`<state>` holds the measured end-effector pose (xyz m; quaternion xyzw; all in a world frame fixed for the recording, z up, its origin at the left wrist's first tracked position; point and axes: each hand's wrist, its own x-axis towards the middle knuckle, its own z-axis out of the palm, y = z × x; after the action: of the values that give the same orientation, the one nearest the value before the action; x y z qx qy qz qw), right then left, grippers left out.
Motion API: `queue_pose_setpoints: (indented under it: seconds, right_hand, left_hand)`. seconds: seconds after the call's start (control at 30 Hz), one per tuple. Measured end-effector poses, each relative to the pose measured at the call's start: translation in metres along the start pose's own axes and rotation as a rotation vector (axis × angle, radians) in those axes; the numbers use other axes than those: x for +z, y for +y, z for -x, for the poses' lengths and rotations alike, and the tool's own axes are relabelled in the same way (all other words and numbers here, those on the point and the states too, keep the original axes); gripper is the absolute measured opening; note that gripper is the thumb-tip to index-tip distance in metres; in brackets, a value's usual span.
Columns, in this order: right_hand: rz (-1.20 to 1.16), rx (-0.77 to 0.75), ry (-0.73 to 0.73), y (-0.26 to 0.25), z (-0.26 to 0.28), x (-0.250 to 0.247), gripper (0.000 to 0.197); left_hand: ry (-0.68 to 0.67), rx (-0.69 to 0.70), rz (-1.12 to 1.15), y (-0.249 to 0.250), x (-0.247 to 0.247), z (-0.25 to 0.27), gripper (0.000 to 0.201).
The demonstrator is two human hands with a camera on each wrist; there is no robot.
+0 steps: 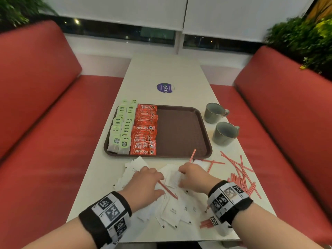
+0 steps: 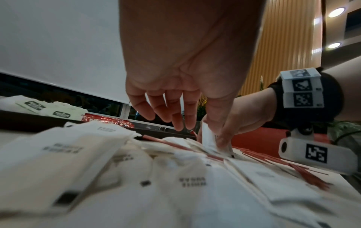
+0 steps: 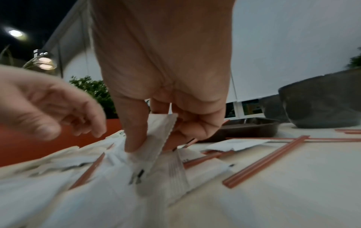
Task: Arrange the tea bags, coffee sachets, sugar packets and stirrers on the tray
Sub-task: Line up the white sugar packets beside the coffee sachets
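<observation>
My right hand (image 3: pixel 166 92) pinches a sugar packet (image 3: pixel 154 138) between thumb and fingers (image 3: pixel 136 131) over the near pile. My left hand (image 1: pixel 143 184) hovers beside it, fingers loosely spread, holding nothing. Tea bags (image 1: pixel 121 128) and coffee sachets (image 1: pixel 144 130) fill the tray's (image 1: pixel 179 130) left half.

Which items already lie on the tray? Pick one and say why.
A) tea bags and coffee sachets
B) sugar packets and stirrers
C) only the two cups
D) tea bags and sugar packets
A: the tea bags and coffee sachets fill the left part of the tray, while the sugar packets and stirrers lie on the table.
</observation>
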<state>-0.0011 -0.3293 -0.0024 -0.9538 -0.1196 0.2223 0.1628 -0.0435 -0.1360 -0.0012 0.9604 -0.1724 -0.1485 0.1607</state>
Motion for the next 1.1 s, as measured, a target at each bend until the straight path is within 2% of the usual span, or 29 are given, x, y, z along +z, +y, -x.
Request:
queue_pose_setpoints:
  seconds: [0.03, 0.13, 0.27, 0.37, 0.5, 0.57, 0.63, 0.73, 0.83, 0.87, 0.97, 1.1]
  right_hand:
    - [0.053, -0.009, 0.007, -0.002, 0.000, 0.002, 0.009]
    - [0.098, -0.026, 0.046, 0.000, -0.003, 0.006, 0.025]
    - [0.083, -0.097, 0.089, 0.002, 0.002, 0.008, 0.007]
    - [0.094, -0.157, 0.113, 0.006, 0.000, 0.012, 0.029]
    - [0.045, -0.201, 0.112, 0.009, -0.003, 0.014, 0.032]
    - [-0.058, -0.194, 0.107, 0.009, -0.002, 0.012, 0.025]
    - [-0.200, -0.139, 0.128, 0.011, 0.000, 0.005, 0.008]
    - [-0.529, 0.020, 0.184, 0.021, 0.003, -0.012, 0.022]
    - [-0.968, 0.131, 0.181, 0.032, 0.008, -0.031, 0.009]
    - [-1.105, 0.142, 0.165, 0.034, 0.009, -0.038, 0.010]
    - [-1.395, 0.090, 0.062, 0.029, 0.016, -0.054, 0.015]
    - [-1.445, -0.038, -0.122, -0.001, 0.022, -0.059, 0.014]
  left_hand:
    - [0.000, 0.005, 0.030, 0.003, -0.001, -0.004, 0.042]
    - [-0.004, 0.018, 0.111, 0.010, -0.002, -0.020, 0.044]
    - [-0.024, 0.050, 0.118, 0.020, 0.000, -0.038, 0.048]
    - [-0.022, 0.038, 0.105, 0.022, 0.004, -0.048, 0.042]
    - [-0.032, 0.017, 0.134, 0.022, 0.003, -0.056, 0.025]
    - [-0.040, -0.017, 0.195, 0.018, 0.000, -0.058, 0.021]
    - [-0.044, -0.071, 0.291, 0.012, -0.005, -0.058, 0.019]
    - [-0.042, -0.190, 0.478, 0.002, -0.019, -0.052, 0.019]
    - [-0.063, -0.322, 0.943, -0.005, -0.034, -0.039, 0.019]
    - [-0.070, -0.349, 1.095, -0.007, -0.038, -0.034, 0.019]
    - [0.012, -0.365, 1.392, -0.010, -0.046, -0.029, 0.017]
    - [0.107, -0.328, 1.503, 0.004, -0.053, -0.033, 0.014]
